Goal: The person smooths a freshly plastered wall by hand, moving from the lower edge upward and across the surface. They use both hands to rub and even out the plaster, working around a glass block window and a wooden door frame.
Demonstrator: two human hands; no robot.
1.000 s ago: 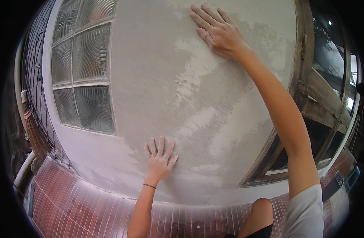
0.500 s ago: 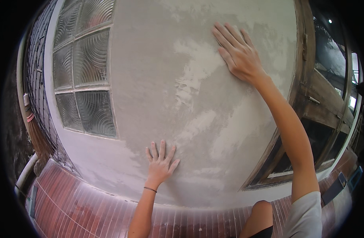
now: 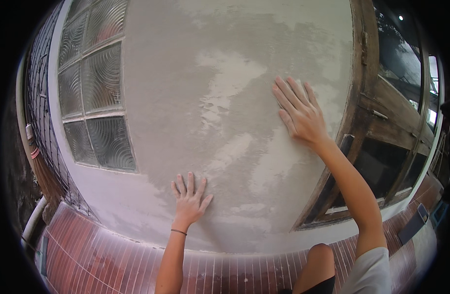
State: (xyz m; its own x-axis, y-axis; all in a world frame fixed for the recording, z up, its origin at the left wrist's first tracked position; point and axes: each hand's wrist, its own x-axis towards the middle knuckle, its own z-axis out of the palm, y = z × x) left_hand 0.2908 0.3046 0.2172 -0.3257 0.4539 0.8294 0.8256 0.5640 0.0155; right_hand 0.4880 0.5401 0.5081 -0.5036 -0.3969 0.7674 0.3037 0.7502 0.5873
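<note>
Both my palms rest against a patchy grey wall (image 3: 171, 98) with paler, rough areas. My left hand (image 3: 189, 203) lies low on it, fingers spread and a thin dark band around the wrist. Higher and to the right, my right hand (image 3: 303, 115) is pressed flat with its fingers extended, next to a pale patch. Light dust coats the fingers of both hands. Neither hand holds anything.
On the left are a glass-block window (image 3: 102, 78) and a broom (image 3: 43, 169) by a dark grille. A wooden door (image 3: 377, 127) with dark panes borders the wall at right. Reddish tiles (image 3: 136, 267) cover the floor, and a grey bin (image 3: 413, 225) stands far right.
My right hand has slid down the wall, still flat against it. My left hand stays at about the same place on the wall. The view has shifted slightly.
</note>
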